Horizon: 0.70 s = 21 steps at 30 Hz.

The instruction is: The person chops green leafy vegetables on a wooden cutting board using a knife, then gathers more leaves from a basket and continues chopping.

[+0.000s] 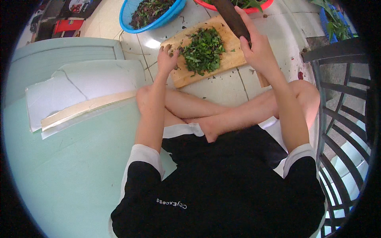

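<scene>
A stray chop of the knife [231,20] our right hand [258,49] grips could nick our left hand [168,60], curled beside the greens [203,51].

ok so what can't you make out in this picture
Head view, all items:
Dark tool: far end cut off by the top edge; grip hidden by the right hand.
Red container: mostly cut off by the top edge.
Cutting board: middle hidden under the chopped greens.
Left hand: brown patches on its fingers too small to identify.
</scene>
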Available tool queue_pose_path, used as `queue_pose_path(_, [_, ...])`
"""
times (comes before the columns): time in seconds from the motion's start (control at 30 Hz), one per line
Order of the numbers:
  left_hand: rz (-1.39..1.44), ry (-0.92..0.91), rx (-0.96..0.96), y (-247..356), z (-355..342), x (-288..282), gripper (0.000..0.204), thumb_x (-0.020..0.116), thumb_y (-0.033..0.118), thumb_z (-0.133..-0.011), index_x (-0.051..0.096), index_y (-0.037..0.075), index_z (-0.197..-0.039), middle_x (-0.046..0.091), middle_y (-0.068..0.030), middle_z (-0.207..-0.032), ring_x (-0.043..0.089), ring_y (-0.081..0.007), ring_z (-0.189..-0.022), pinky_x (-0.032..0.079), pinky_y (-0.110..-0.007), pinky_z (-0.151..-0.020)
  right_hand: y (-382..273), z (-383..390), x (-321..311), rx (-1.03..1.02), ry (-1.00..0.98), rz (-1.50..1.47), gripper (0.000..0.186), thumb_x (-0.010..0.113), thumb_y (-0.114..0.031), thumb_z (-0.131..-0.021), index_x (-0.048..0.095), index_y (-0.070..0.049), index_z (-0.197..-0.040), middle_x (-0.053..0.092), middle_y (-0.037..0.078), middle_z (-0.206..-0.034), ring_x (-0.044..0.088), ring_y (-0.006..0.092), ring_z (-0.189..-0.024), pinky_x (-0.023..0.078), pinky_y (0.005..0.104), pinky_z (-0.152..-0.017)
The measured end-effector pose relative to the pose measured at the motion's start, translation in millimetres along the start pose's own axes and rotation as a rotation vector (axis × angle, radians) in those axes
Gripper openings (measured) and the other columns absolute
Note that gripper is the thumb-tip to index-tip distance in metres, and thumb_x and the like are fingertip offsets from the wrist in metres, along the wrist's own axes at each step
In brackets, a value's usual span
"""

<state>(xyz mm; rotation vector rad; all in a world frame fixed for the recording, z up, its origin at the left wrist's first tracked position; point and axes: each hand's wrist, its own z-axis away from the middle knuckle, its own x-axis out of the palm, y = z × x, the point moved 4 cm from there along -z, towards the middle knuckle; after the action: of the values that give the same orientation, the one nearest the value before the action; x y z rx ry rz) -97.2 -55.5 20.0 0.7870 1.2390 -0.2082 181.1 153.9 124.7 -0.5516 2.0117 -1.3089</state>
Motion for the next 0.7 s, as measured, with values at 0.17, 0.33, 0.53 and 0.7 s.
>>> queue_pose_path(0.17, [0.155, 0.076, 0.020, -29, -5, 31, 0.077, 0.058, 0.049, -0.093, 0.037, -0.003, -0.146, 0.029, -0.0338, -0.150, 0.026, -0.0438, -0.143, 0.025, -0.042, -0.117, -2, -4, -3, 0.070, -0.063, 0.055, 0.073, 0.048, -0.001, -0.087, 0.028, -0.024, -0.153, 0.061, 0.022, -0.078, 0.058, 0.0316, -0.058, 0.047, 0.0400, -0.062])
queue_pose_path(0.33, [0.463, -0.028, 0.063, 26, 5, 52, 0.061, 0.051, 0.040, -0.099, 0.044, -0.004, -0.141, 0.042, -0.0230, -0.148, 0.041, -0.0322, -0.137, 0.032, -0.039, -0.111, 31, -4, -14, 0.017, 0.018, 0.139, 0.056, 0.050, -0.004, -0.087, 0.044, -0.014, -0.142, 0.064, 0.025, -0.083, 0.063, 0.0412, -0.068, 0.048, 0.0452, -0.065])
queue_pose_path(0.53, [1.040, 0.304, -0.251, 11, -7, 31, 0.054, 0.043, 0.042, -0.101, 0.056, -0.002, -0.130, 0.063, -0.0148, -0.125, 0.052, -0.0269, -0.125, 0.034, -0.038, -0.107, 21, -8, -7, 0.157, -0.134, 0.152, 0.041, 0.052, -0.009, -0.089, 0.054, -0.008, -0.130, 0.063, 0.025, -0.077, 0.063, 0.0420, -0.068, 0.049, 0.0463, -0.065])
queue_pose_path(0.7, [1.463, 0.386, -0.585, 13, -8, 22, 0.058, 0.029, 0.050, -0.100, 0.057, 0.004, -0.121, 0.060, -0.0114, -0.126, 0.054, -0.0278, -0.120, 0.034, -0.046, -0.107, 14, -1, 10, 0.133, -0.250, 0.132, 0.032, 0.055, -0.013, -0.091, 0.061, -0.007, -0.121, 0.062, 0.023, -0.072, 0.062, 0.0393, -0.065, 0.049, 0.0443, -0.063])
